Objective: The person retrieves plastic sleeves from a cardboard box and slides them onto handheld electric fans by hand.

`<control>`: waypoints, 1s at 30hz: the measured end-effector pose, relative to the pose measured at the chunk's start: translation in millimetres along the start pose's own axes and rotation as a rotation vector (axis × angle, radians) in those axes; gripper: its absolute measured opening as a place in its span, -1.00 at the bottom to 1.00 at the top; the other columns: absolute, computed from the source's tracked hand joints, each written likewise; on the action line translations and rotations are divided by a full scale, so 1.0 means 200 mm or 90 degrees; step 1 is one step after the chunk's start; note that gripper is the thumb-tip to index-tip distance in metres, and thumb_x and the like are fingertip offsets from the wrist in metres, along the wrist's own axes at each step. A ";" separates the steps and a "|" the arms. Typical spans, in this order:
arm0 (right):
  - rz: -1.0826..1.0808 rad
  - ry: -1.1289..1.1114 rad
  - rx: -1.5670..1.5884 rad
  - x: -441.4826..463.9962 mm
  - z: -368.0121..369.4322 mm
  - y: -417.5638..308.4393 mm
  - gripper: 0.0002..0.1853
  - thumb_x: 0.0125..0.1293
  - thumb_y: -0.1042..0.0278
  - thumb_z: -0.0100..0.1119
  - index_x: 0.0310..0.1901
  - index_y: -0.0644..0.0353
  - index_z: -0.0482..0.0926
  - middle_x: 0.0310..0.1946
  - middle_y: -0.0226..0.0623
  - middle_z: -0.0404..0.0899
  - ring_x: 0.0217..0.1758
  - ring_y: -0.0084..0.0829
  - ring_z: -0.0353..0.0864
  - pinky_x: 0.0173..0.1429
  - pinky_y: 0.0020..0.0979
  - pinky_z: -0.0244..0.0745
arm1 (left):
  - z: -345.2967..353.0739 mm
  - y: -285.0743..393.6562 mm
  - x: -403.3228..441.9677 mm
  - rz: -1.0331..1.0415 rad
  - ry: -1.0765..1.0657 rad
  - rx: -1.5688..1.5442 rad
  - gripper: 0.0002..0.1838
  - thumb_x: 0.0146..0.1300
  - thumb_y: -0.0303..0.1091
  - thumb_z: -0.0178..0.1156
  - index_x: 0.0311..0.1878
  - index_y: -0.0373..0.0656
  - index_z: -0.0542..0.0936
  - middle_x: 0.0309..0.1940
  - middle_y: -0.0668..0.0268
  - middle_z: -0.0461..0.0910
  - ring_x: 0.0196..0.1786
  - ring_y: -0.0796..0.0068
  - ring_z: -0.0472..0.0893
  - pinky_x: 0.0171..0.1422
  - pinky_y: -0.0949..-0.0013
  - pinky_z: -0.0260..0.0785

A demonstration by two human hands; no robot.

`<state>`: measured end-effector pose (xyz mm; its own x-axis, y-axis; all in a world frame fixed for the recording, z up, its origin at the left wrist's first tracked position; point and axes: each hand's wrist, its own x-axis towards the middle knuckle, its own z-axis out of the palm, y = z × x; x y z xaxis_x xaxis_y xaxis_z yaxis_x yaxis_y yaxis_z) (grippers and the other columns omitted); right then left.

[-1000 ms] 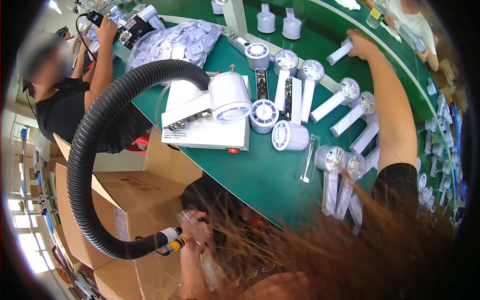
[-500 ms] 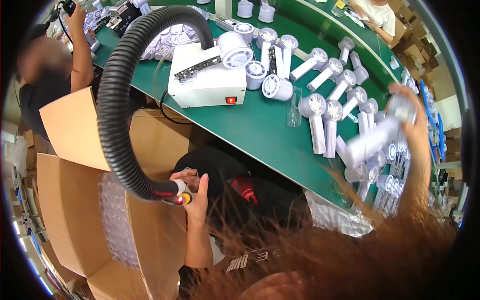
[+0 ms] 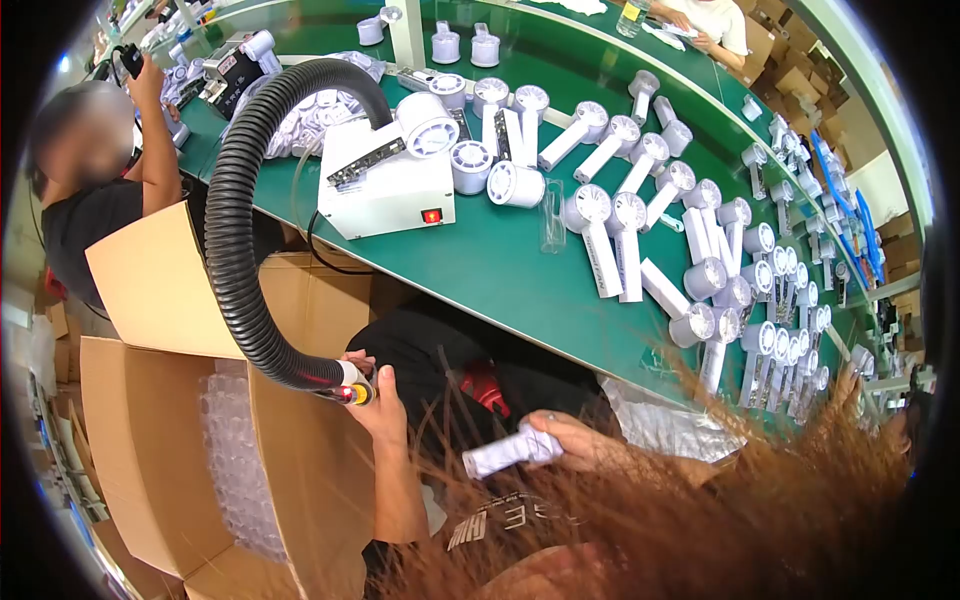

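Observation:
My left hand (image 3: 384, 408) is closed round the end of a thick black corrugated hose (image 3: 232, 250). That end has a white collar and a yellow tip with a small red light. In my right hand (image 3: 575, 440) is a pale handheld fan (image 3: 505, 452), gripped by its head over my lap, its handle pointing left towards the hose tip. My fingers and hair partly hide the fan's head. The hose arches up to a white box (image 3: 385, 205) with a lit red switch on the green bench.
Many pale handheld fans (image 3: 627, 215) lie across the green bench (image 3: 490, 270). An open cardboard box (image 3: 150, 450) holding clear bubble wrap (image 3: 240, 460) stands at left. A co-worker (image 3: 90, 200) sits at far left; another person (image 3: 715, 30) is across the bench.
My right hand has come from the fans at the right of the bench to my lap, bringing one fan. My left hand stays on the hose end. The view has shifted slightly.

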<state>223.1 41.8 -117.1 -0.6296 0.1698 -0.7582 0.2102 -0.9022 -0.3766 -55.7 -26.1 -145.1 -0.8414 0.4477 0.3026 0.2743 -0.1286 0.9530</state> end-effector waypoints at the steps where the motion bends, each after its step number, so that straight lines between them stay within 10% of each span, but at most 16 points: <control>1: -0.012 0.003 -0.007 0.03 0.02 -0.05 -0.63 0.38 -0.02 0.14 -0.03 0.12 0.50 -0.21 -0.32 0.62 -0.14 -0.40 0.67 -0.12 -0.21 0.69 | 0.00 0.01 0.01 0.001 0.009 -0.024 -0.50 0.18 -0.60 0.18 0.19 -0.25 0.30 -0.02 0.28 0.41 -0.03 0.51 0.45 0.11 0.41 0.35; 5: -0.055 -0.004 -0.011 0.13 0.08 -0.18 -0.62 0.38 -0.04 0.14 -0.01 0.09 0.49 -0.15 -0.34 0.60 -0.14 -0.43 0.66 -0.12 -0.24 0.69 | 0.00 0.06 0.03 -0.013 0.001 -0.068 -0.50 0.17 -0.59 0.23 0.17 -0.28 0.33 -0.07 0.31 0.43 -0.07 0.54 0.46 0.06 0.44 0.34; 11: -0.042 -0.041 0.078 0.30 0.20 -0.22 -0.68 0.42 0.07 0.10 0.04 0.10 0.50 -0.07 -0.29 0.58 0.01 -0.35 0.60 0.04 -0.11 0.61 | -0.23 0.22 0.03 -0.391 -0.081 -0.149 -0.59 0.33 -0.37 0.16 0.17 -0.32 0.38 -0.01 0.10 0.58 -0.05 0.38 0.58 0.04 0.37 0.46; 13: -0.045 -0.111 0.090 0.40 0.30 -0.20 -0.68 0.40 0.06 0.13 0.01 0.08 0.51 -0.10 -0.34 0.59 -0.03 -0.41 0.59 0.11 -0.08 0.55 | -0.30 0.22 0.00 -0.351 -0.114 -0.295 -0.48 0.43 -0.20 0.02 0.32 -0.32 0.27 0.16 -0.06 0.48 0.15 0.16 0.52 0.30 0.15 0.31; 19: -0.030 -0.163 0.157 0.62 0.56 -0.12 -0.56 0.34 0.08 0.23 0.12 0.14 0.44 -0.01 -0.34 0.54 0.05 -0.34 0.55 0.18 -0.13 0.51 | -0.40 0.17 0.05 -0.313 -0.073 -0.187 -0.50 0.47 -0.26 -0.03 0.36 -0.31 0.26 0.20 0.17 0.42 0.22 0.34 0.44 0.36 0.24 0.21; 26: -1.166 -0.066 -0.812 0.55 0.52 -0.29 -0.37 0.10 0.27 0.44 0.16 0.18 0.34 -0.01 -0.12 0.47 0.10 -0.12 0.52 0.19 -0.21 0.41 | -0.49 -0.02 0.01 -0.315 0.011 -0.291 -0.41 0.47 0.01 -0.08 0.38 -0.22 0.27 0.31 0.14 0.36 0.32 0.23 0.38 0.41 0.13 0.17; 30: -0.591 -0.014 -0.310 0.55 0.55 -0.24 -0.40 0.12 0.18 0.46 0.11 0.18 0.37 -0.09 -0.19 0.56 -0.04 -0.19 0.61 0.01 -0.32 0.53 | -0.45 0.09 0.02 -0.300 -0.037 -0.283 -0.38 0.47 0.04 -0.12 0.39 -0.23 0.25 0.37 0.12 0.29 0.38 0.18 0.33 0.46 0.04 0.11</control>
<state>61.9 59.7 -123.7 -0.7102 0.7020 -0.0535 -0.0875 -0.1634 -0.9827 -94.8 -105.8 -124.8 -0.7949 0.5909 -0.1381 -0.3466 -0.2553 0.9026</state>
